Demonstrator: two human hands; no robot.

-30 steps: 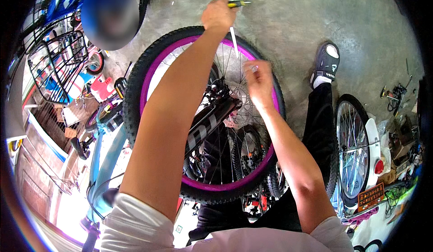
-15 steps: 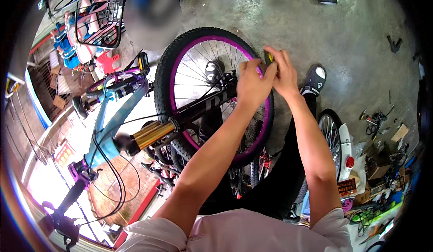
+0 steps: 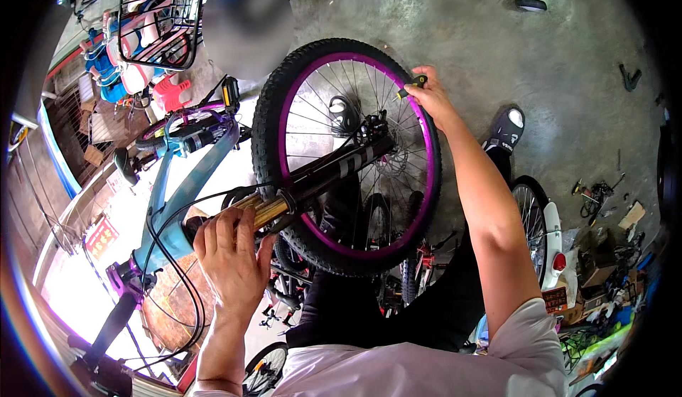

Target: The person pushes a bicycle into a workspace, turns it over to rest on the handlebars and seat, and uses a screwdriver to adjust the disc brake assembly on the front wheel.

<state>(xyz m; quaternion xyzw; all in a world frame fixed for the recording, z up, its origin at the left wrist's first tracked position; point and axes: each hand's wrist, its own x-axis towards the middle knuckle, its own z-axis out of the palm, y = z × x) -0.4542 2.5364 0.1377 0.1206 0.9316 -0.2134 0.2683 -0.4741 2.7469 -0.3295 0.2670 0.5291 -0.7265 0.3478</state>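
In front of me a bicycle wheel [image 3: 430,141] with a purple rim and a knobby black tyre sits in a suspension fork [image 3: 334,173], tilted toward the left. The fork has black lower legs and gold upper tubes, and joins a light blue frame [image 3: 188,173]. My left hand [image 3: 231,251] is wrapped over the gold tubes near the fork's top; its fingertips are partly hidden. My right hand [image 3: 432,98] pinches a small black-and-yellow hand tool [image 3: 419,82] at the rim's upper right. The tool's exact kind is too small to make out.
Dark cables [image 3: 188,283] loop beside the blue frame. A black wire basket [image 3: 160,20] and other bicycles stand at the upper left. On the right are a white-fendered wheel [image 3: 550,244] and piled tools and scraps [image 3: 600,276]. My shoe [image 3: 506,128] is on the concrete floor.
My left hand has left the rim and moved down-left onto the fork's gold tubes. My right hand stays by the rim, now showing the tool. The wheel sits slightly farther right in view.
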